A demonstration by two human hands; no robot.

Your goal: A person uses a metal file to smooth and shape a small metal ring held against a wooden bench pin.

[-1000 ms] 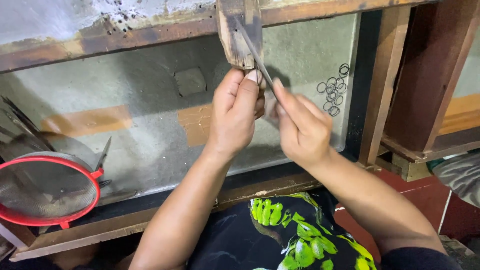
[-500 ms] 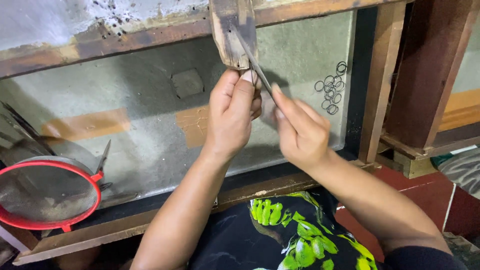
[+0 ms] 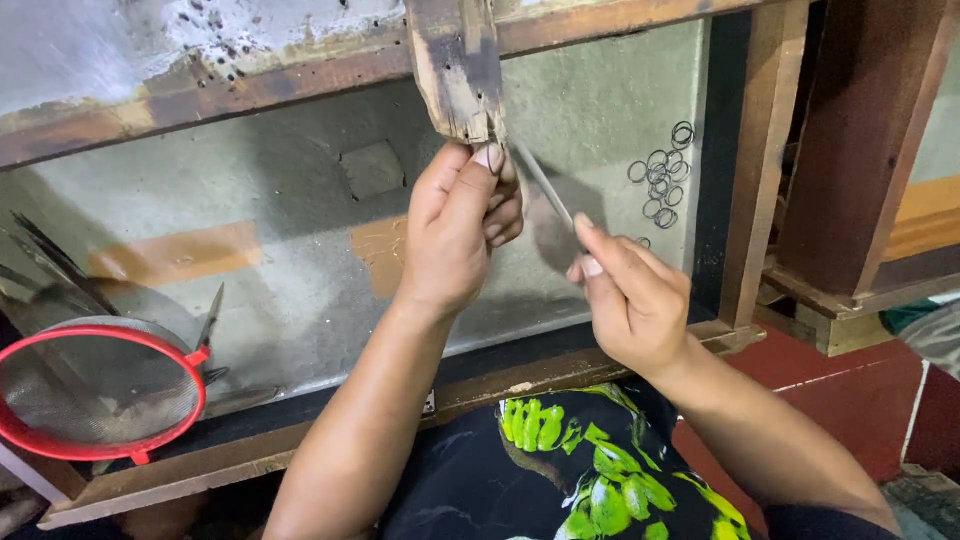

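A worn wooden peg [image 3: 458,68] juts down from the bench's wooden edge at the top middle. My left hand [image 3: 462,232] is pinched closed just under its tip, pressing a small piece against the wood; the piece itself is hidden by the fingers. My right hand [image 3: 630,295] grips a thin metal file [image 3: 541,181], which slants up and left from my fingers to the peg's tip beside my left thumb.
Several small metal rings [image 3: 662,182] lie on the grey tray floor [image 3: 250,300] at the right. A red-rimmed mesh sieve [image 3: 95,390] sits at the lower left with thin metal tools [image 3: 210,318] beside it. A wooden post [image 3: 758,165] stands right of the tray.
My right hand has drawn down and to the right, away from the left hand, pulling the file back along the peg's tip. The left hand stays under the peg.
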